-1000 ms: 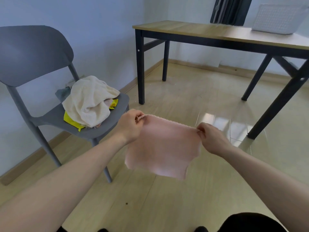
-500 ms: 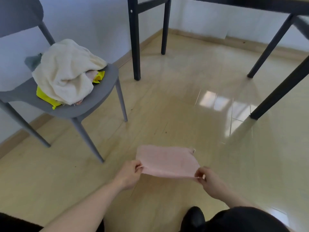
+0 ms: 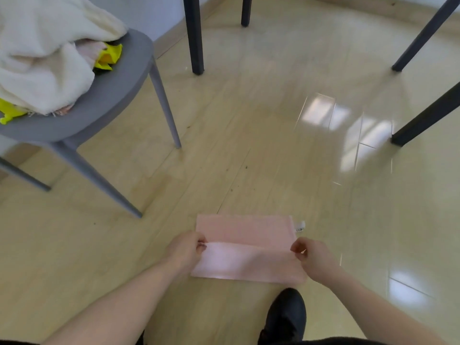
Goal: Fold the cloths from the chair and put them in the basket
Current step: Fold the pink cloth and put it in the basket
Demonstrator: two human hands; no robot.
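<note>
A person crouching over a glossy beige floor (image 3: 249, 120) folds a small pink rectangular cloth (image 3: 245, 247), now laid flat on the boards after hanging in the air a second ago. The left hand (image 3: 185, 249) and right hand (image 3: 311, 257) each pinch an end of the near edge, drawn up to mid-cloth. The first fold looks under way. A cream towel (image 3: 42, 58) and yellow cloth (image 3: 109, 57) wait on the grey plastic chair (image 3: 112, 95); the basket is out of view.
</note>
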